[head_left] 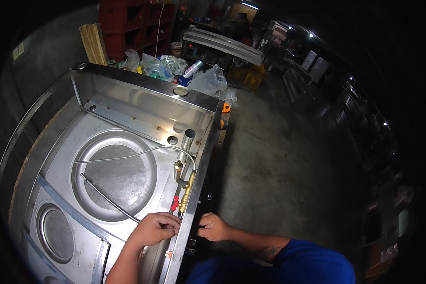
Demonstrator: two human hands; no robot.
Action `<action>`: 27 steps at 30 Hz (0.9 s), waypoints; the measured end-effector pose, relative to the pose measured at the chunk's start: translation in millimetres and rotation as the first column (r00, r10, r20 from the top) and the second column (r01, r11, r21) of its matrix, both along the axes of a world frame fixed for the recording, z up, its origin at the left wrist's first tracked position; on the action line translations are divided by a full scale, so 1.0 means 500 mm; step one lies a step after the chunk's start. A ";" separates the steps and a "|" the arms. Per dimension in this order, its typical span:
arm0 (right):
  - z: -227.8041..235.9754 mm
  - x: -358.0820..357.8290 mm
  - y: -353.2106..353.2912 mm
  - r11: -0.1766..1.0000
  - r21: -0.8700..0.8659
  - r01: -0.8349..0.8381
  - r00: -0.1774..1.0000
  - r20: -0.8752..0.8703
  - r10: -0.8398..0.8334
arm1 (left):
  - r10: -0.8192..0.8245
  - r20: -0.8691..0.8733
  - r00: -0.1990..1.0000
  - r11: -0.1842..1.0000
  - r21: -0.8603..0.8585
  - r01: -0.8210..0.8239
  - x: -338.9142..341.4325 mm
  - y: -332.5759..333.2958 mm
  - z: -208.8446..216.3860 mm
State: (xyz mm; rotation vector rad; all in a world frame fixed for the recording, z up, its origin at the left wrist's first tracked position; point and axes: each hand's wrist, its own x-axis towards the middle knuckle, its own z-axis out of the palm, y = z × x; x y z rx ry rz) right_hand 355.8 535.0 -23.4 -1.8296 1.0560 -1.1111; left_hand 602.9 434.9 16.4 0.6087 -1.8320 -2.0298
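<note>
My left hand (155,229) is inside a stainless steel stove body (142,110), its fingers pinched against the inner side of the narrow front panel (199,176). Across that panel, on its outer side, my right hand (214,227) has its fingers curled close to the surface. Whatever either hand grips is hidden. Just beyond the left fingers are a red valve handle (175,203) and a brass valve assembly (187,191). A thin metal tube (168,147) arcs from the brass over a large round recess (81,199). A darker hose (110,201) runs toward my left hand.
Plastic bags (210,81) and a spray can (193,69) lie past the stove's far edge. Red crates (123,40) and wooden boards (93,45) stand behind. An orange and black tool (225,109) sits by the corner. Concrete floor (270,156) stretches right.
</note>
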 end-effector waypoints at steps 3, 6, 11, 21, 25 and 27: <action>0.000 0.012 0.001 0.999 -0.009 0.048 0.999 0.018 -0.048 | 0.107 -0.038 0.994 0.992 0.077 -0.104 0.003 0.018 0.002; -0.001 0.014 0.005 0.993 0.001 0.114 0.993 0.019 -0.114 | 0.271 -0.026 0.962 0.961 0.064 -0.269 0.002 0.035 0.007; -0.020 -0.006 0.021 0.990 -0.037 0.139 0.971 -0.192 -0.144 | 0.126 -0.248 0.961 0.935 -0.295 -0.199 0.005 0.024 0.027; 0.000 0.018 0.055 0.955 0.160 0.248 0.968 -0.065 -0.241 | 0.083 -0.167 0.983 0.879 -0.453 -0.151 0.024 0.047 0.039; 0.020 0.024 0.038 0.936 0.246 0.251 0.964 -0.150 -0.219 | 0.305 -0.580 0.756 0.933 0.022 -0.359 0.097 0.037 0.096; 0.014 0.022 0.038 0.940 0.239 0.245 0.966 -0.144 -0.215 | 0.428 -0.485 0.763 0.763 -0.259 -0.592 0.204 0.014 0.094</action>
